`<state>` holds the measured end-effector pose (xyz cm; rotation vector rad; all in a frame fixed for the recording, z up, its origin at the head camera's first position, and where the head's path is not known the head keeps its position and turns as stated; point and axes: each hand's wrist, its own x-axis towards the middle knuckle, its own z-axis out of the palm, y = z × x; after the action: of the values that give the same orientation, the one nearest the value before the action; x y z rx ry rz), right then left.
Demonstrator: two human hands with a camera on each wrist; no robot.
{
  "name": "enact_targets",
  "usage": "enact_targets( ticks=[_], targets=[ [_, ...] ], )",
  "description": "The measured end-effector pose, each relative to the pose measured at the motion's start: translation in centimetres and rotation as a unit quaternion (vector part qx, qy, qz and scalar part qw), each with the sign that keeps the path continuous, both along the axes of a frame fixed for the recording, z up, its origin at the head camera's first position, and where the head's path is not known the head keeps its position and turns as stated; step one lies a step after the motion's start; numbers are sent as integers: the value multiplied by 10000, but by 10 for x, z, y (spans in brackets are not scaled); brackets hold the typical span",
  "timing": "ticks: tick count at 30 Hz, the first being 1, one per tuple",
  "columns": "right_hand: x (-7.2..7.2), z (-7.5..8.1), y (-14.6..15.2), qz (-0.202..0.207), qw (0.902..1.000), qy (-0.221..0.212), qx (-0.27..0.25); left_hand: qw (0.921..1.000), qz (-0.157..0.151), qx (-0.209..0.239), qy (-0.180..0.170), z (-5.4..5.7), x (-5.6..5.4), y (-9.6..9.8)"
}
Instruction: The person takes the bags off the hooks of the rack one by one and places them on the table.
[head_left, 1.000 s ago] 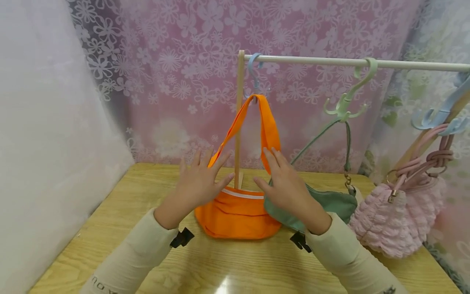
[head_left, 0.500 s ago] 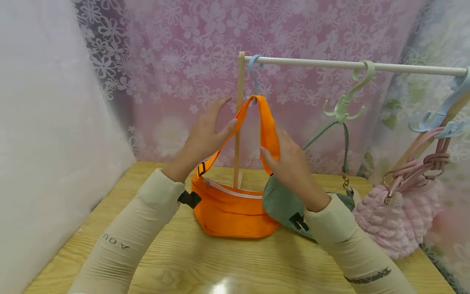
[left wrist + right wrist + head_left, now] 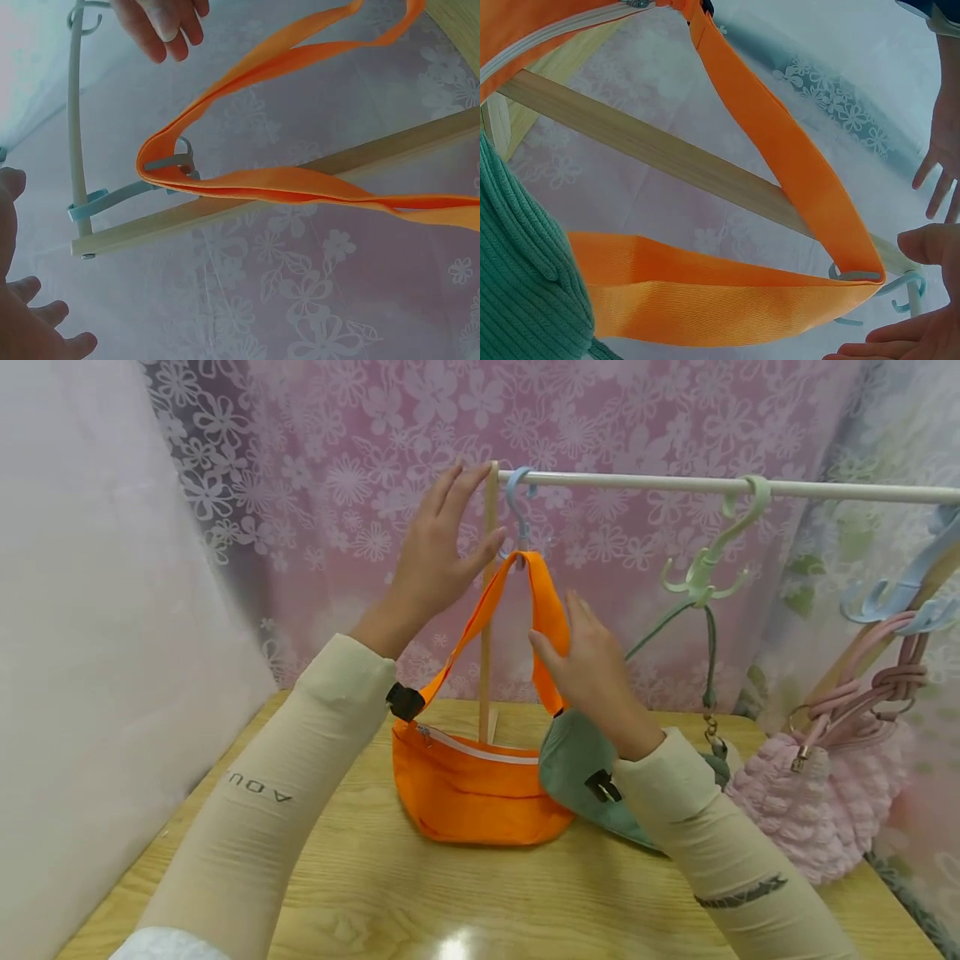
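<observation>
An orange waist bag hangs by its strap from a light blue hook at the left end of the rail. My left hand is raised beside the upright's top, fingers extended toward the rail end, thumb near the hook. In the head view my right hand overlaps the strap's right side, fingers straight and pointing up. Neither hand holds anything. The left wrist view shows the strap looped over the blue hook, with fingers of both hands apart from it.
A green corduroy bag hangs from a green hook, partly behind my right arm. Farther right, a pink puffy bag hangs from another blue hook. The white rail and wooden upright stand over the wooden table.
My left hand has risen from above the orange bag to the rail's left end. The right hand has moved up along the strap. The orange bag stays hanging in place.
</observation>
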<state>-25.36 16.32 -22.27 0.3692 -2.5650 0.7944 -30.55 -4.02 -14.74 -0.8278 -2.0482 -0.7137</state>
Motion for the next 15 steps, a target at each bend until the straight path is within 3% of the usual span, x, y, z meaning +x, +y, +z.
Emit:
enact_targets(
  ticks=[7,15],
  targets=[
    [-10,-5,-1,-159,9991,-170,-347,9988,301,-192,-324,6,-12,6],
    [-21,-9,0,-110,9972,56,-742,9999,118,62,-48,8,-19,7]
  ],
)
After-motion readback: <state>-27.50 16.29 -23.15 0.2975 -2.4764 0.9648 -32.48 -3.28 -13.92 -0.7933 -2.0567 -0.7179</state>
